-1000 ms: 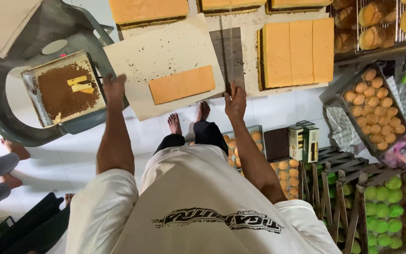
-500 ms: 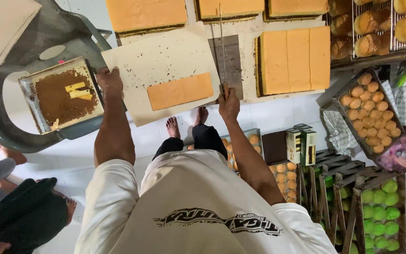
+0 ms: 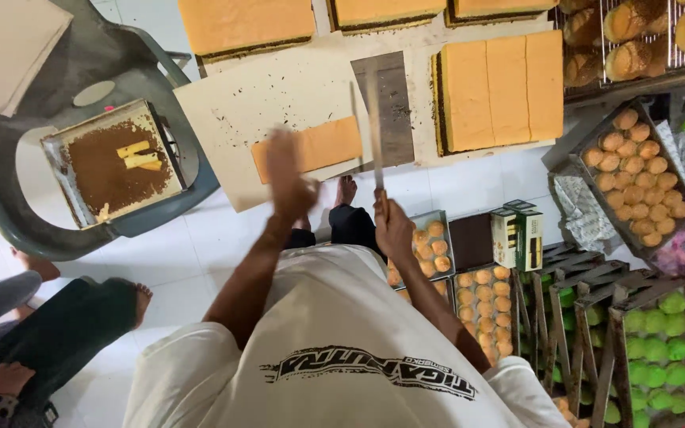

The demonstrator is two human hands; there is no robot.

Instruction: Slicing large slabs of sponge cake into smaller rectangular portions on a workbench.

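Note:
My right hand is closed around the handle of a long thin knife. Its blade points away from me, along the left edge of a grey metal sheet. My left hand is blurred in motion. It holds nothing that I can see and hovers at the near end of an orange cake strip. The strip lies on a white board. A large orange cake slab, cut into three strips, sits to the right of the knife.
At left a grey plastic chair holds a tray of brown crumbs and yellow offcuts. More cake slabs lie at the far side. Trays of round buns, crates of green cakes and small boxes stand right. Another person's legs are bottom left.
My left hand left the crumb tray's edge and swung right to the cake strip. My right hand drew back toward me with the knife.

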